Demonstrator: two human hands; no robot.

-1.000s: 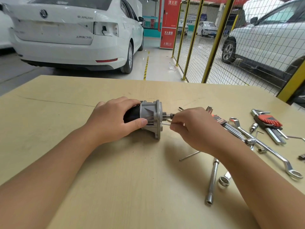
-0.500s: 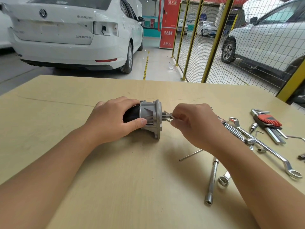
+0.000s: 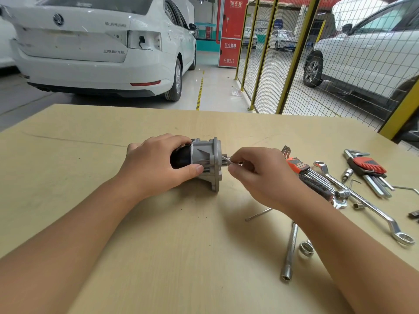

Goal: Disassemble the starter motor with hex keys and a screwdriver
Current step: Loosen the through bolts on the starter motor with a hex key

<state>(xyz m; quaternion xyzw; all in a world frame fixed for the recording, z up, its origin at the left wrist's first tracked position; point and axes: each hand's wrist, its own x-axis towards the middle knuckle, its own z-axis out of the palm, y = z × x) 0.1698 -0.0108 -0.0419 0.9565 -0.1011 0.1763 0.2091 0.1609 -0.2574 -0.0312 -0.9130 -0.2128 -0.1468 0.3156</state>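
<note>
The starter motor lies on its side in the middle of the table, black body to the left and grey flanged end to the right. My left hand grips the black body, thumb along the front. My right hand pinches a thin silver hex key whose tip meets the motor's right end face. A loose hex key lies on the table partly under my right wrist. An orange-handled hex key set lies just right of my right hand.
To the right lie a red-handled hex key set, a long ring spanner, a socket extension bar, a loose socket and small bits. Beyond the table's far edge stand a white car and a yellow mesh fence.
My right hand has moved slightly left toward the motor's end face and turned, bringing the hex key's tip against it. My left hand and the motor have stayed in place.
</note>
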